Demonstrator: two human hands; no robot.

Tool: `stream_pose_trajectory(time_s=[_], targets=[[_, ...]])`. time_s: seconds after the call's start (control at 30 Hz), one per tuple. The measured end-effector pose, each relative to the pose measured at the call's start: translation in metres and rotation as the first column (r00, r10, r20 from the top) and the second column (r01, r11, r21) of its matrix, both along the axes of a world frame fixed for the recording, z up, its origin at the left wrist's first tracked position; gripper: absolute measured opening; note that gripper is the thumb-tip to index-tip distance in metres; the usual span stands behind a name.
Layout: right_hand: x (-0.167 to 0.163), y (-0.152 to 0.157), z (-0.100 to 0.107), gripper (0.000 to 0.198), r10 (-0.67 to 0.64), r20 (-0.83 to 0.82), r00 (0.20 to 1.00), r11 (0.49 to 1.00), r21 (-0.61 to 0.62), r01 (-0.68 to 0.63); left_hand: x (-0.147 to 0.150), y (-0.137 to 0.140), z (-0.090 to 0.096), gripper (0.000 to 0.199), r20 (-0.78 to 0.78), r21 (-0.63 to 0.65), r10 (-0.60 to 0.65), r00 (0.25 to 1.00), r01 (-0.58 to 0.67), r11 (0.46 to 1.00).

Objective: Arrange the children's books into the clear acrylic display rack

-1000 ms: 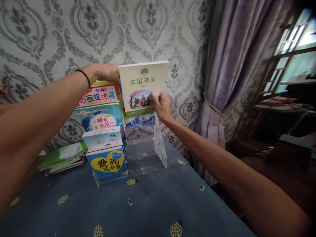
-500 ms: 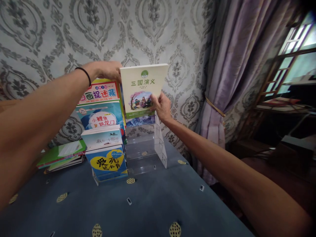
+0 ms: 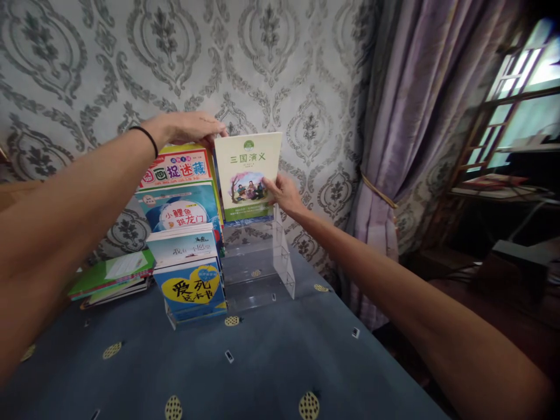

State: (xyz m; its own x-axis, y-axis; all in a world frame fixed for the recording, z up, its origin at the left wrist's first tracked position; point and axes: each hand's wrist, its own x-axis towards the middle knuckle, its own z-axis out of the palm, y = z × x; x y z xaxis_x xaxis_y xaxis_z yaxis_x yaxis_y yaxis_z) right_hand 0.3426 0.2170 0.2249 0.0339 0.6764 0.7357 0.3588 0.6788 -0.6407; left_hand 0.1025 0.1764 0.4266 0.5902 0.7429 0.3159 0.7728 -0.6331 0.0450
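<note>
A cream storybook (image 3: 247,158) with a green lower band and a picture of seated figures stands upright in the upper right part of a clear acrylic book rack (image 3: 283,256). My right hand (image 3: 283,193) grips its right edge, thumb on the cover and fingers behind. At the top left corner of that book, my left hand (image 3: 190,127) is closed, its fingertips partly hidden. Below my left wrist, the rack's left column holds a red and white picture book (image 3: 175,169), a blue carp book (image 3: 181,207), pale books (image 3: 186,245) and blue-and-yellow books (image 3: 192,290).
A stack of thin books (image 3: 111,274) lies behind the rack on the left. The blue tablecloth (image 3: 245,379) has a pineapple pattern. Patterned wallpaper (image 3: 310,70) rises behind, and a tied purple curtain (image 3: 380,221) hangs at the right beside a cluttered shelf (image 3: 490,186).
The cream storybook has come down and back a little into the rack's upper part, my right hand moving with it. My left hand stays by its top left corner.
</note>
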Motion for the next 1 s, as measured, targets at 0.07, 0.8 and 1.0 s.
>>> stream_pose_trajectory(time_s=[0.07,0.8,1.0], targets=[[0.001,-0.002,-0.001,0.044,-0.027,0.060,0.998,1.000,-0.010,0.028,0.002,-0.003,-0.001,0.060,0.109,-0.156,0.024,0.994,-0.006,0.988],[-0.002,-0.025,-0.020,0.032,-0.573,0.385,0.724,0.813,0.157,0.560,0.007,-0.002,-0.023,0.045,-0.263,0.213,0.001,0.965,0.057,0.975],[0.003,-0.034,-0.026,0.029,-0.546,0.367,0.753,0.831,0.124,0.543,0.008,-0.005,-0.022,0.040,-0.326,0.255,0.008,0.945,0.080,0.964]])
